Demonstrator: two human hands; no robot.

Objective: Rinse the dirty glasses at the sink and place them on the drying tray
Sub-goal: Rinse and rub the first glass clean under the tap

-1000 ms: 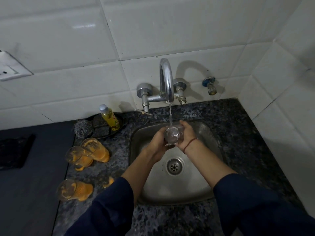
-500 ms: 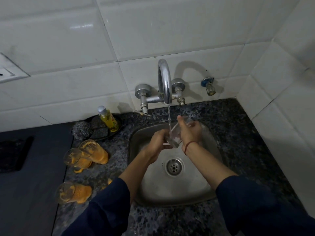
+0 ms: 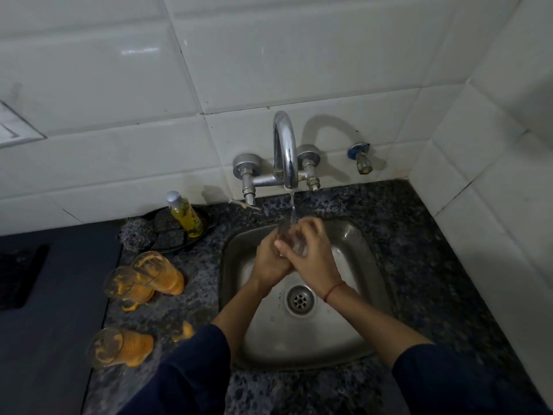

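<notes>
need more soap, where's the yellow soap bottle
Head view: the yellow soap bottle sits left of the sink, on a dark dish by the tiled wall, beside the steel scrubber.

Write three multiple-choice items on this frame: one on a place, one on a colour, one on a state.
1. Where are the dirty glasses? A on the counter left of the sink; B in the sink; C on the counter right of it.
2. What colour is their residue? A green; B orange; C purple.
3. What is the tap doing? A shut off; B dripping into a bucket; C running onto the clear glass held by the left hand and right hand.
Answers: A, they sit left of the sink; B, orange smears coat them; C, a stream falls from the tap onto the glass.
</notes>
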